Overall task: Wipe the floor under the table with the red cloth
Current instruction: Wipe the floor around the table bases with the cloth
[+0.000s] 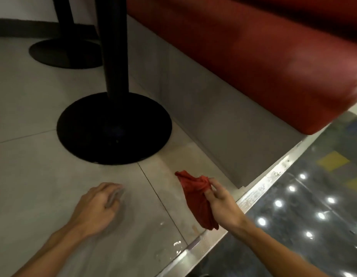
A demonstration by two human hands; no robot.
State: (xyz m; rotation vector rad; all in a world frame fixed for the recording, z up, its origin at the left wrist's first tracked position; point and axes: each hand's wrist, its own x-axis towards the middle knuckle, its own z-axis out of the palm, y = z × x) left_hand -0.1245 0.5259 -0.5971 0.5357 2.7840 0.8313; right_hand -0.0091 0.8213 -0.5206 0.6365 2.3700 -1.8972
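Bunched red cloth [195, 198] pinched in the right hand [219, 200], long axis pointing up-left at the table base [113, 126]; left hand [95, 204] loosely curled, empty, on the floor [33, 166].

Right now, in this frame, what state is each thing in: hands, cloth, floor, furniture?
red cloth: bunched, hanging from the right hand, not spread flat.
right hand: pinching the cloth's top.
left hand: fingers loosely curled, holding nothing, blurred.
floor: pale tiles, wet streaks near the metal edge strip.
near table base: upright, untouched.
red bench: beside the table, untouched.
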